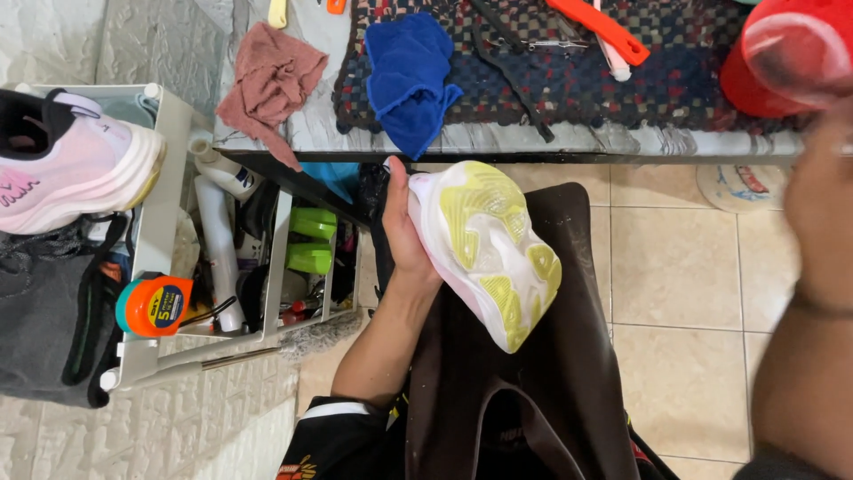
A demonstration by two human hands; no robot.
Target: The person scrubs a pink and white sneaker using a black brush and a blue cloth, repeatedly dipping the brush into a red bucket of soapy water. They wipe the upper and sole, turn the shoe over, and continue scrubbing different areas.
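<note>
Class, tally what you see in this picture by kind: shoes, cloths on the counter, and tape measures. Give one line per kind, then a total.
Shoes: 2, one sole-up in the left hand, namely the white shoe, and a pink-white shoe on the rack
Cloths: 2, a blue cloth and a dusty red cloth
Tape measures: 1, an orange tape measure
Total: 5

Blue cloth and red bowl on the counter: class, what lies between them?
In the head view, between blue cloth and red bowl lie an orange tool and black strap.
</note>
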